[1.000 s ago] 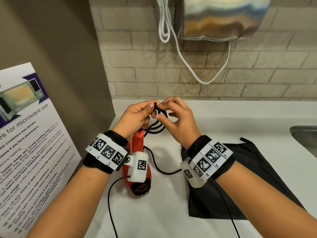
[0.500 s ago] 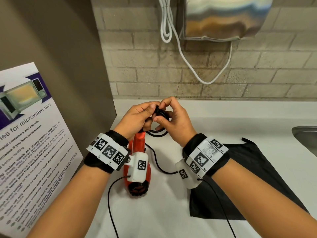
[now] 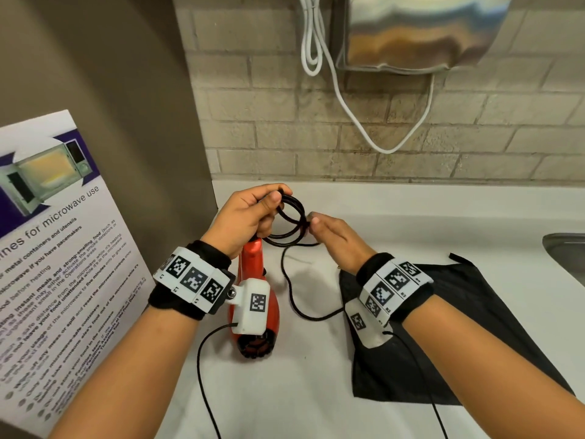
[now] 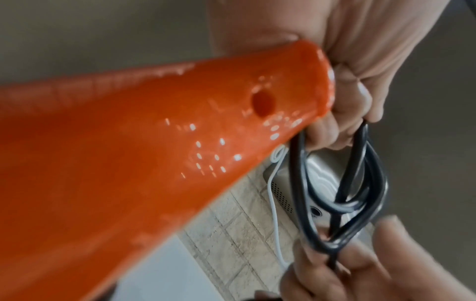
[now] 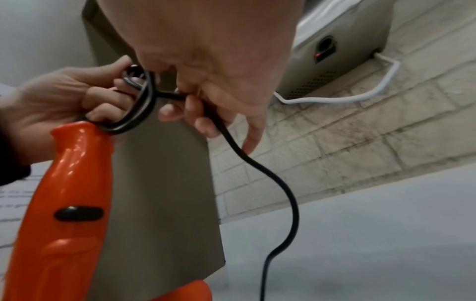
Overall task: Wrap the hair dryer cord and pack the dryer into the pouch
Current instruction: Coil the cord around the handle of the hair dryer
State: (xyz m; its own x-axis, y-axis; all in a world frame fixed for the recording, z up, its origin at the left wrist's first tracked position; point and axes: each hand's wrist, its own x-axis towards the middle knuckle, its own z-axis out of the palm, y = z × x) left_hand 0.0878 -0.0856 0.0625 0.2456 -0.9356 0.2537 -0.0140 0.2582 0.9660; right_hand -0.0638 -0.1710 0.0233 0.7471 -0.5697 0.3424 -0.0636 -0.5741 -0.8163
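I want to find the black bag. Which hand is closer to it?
Right. The right hand pinches the cord just above the bag; the left hand holds the loops farther away, above the hair dryer.

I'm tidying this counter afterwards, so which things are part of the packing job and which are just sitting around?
Part of the job:
- orange hair dryer
- its black cord, coils held by the left hand, strand pinched by the right hand
- black pouch

Just around:
- microwave poster
- metal wall unit with white cable
- sink
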